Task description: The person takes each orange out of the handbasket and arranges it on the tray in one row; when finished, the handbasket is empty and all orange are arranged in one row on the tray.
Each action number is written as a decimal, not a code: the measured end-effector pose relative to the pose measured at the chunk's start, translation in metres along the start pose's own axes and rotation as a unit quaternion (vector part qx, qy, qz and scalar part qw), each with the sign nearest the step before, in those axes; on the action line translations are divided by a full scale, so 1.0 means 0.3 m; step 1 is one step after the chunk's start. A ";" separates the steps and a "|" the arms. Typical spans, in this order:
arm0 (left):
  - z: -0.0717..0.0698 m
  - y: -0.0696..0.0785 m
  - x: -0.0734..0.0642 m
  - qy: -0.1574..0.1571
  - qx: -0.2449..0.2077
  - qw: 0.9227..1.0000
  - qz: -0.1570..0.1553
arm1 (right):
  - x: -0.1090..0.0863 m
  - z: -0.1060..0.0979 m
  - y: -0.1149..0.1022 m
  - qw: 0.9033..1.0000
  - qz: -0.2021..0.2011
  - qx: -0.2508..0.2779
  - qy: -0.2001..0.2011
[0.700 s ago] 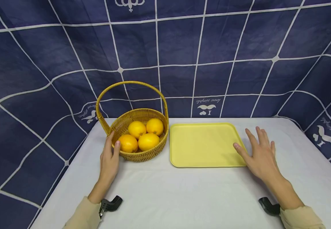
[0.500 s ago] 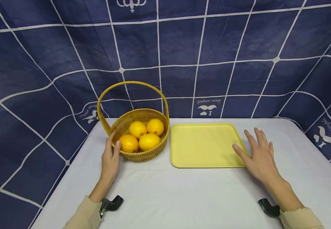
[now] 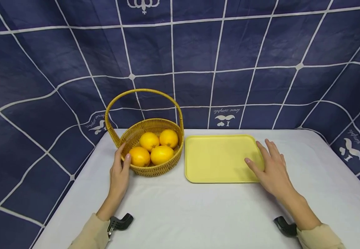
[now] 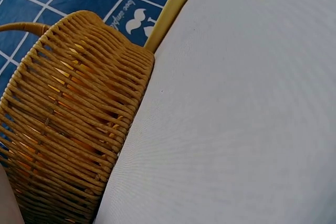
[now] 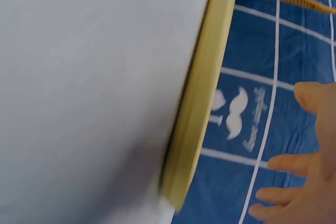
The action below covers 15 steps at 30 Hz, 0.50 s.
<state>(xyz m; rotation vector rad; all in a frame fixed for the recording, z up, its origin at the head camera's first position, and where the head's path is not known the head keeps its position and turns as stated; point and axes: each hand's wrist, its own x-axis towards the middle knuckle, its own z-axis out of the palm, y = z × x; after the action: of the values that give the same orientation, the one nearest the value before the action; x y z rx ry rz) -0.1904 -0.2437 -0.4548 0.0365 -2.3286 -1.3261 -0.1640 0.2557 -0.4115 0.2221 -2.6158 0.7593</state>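
On the left of the white table stands a woven basket [image 3: 155,170] with a tall arched handle. Inside lie several yellow-orange citrus fruits [image 3: 162,154]. My left hand [image 3: 119,176] rests against the basket's left side, its fingertips and thumb right at the rim with a gap between them. The left wrist view shows the basket's woven wall [image 4: 79,114] close up. To the right of the basket is a yellow rectangular tray [image 3: 220,159] with nothing on it. My right hand [image 3: 273,173], fingers spread and holding nothing, hovers over the tray's right edge.
A white cloth [image 3: 198,214] covers the table. Behind and beside it hangs a dark blue curtain [image 3: 195,45] with white grid lines. Black wrist-camera mounts [image 3: 122,221] sit on both forearms.
My right hand has moved left, from beside the tray to over its right edge. The left hand, the basket and the fruits stay in place.
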 end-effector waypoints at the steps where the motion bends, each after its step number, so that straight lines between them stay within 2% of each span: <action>1: 0.000 0.000 -0.001 0.001 0.000 1.000 0.000 | 0.006 0.004 -0.018 1.000 -0.003 0.005 -0.006; 15: 0.002 -0.001 -0.001 0.003 0.004 1.000 0.007 | 0.139 0.073 -0.325 0.997 -0.028 0.054 -0.050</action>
<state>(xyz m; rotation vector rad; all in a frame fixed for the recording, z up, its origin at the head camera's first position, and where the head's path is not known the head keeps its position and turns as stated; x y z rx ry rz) -0.1903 -0.2432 -0.4554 0.0268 -2.3253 -1.3086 -0.1839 0.1604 -0.3640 0.3737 -2.6523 0.8920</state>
